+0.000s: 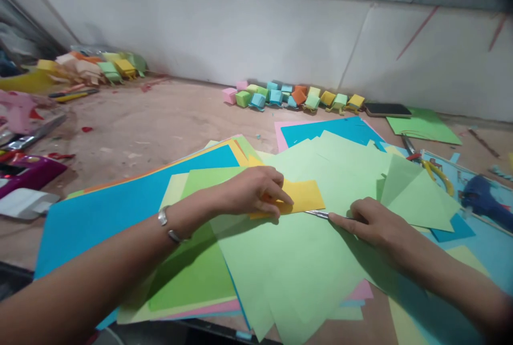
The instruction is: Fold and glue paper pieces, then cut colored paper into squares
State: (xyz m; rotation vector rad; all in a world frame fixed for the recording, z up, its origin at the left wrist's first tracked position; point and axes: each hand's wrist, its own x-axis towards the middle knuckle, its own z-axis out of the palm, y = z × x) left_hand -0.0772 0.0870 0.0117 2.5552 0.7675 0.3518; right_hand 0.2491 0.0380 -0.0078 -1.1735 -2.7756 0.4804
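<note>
A folded yellow paper lies on a pile of pale green sheets. My left hand presses it down, index finger stretched over it, thumb and other fingers bent in. At the paper's lower right edge is the thin metal blade of a craft knife. My right hand is closed round the knife's handle, with the index finger laid along it; the palm hides most of the handle. Whether the blade lies inside the fold or just under the edge, I cannot tell.
Blue sheets and bright green sheets lie left. Yellow-handled pliers and a dark blue glue gun are at right. Small folded paper figures and a phone line the wall. A pink glue gun sits far left.
</note>
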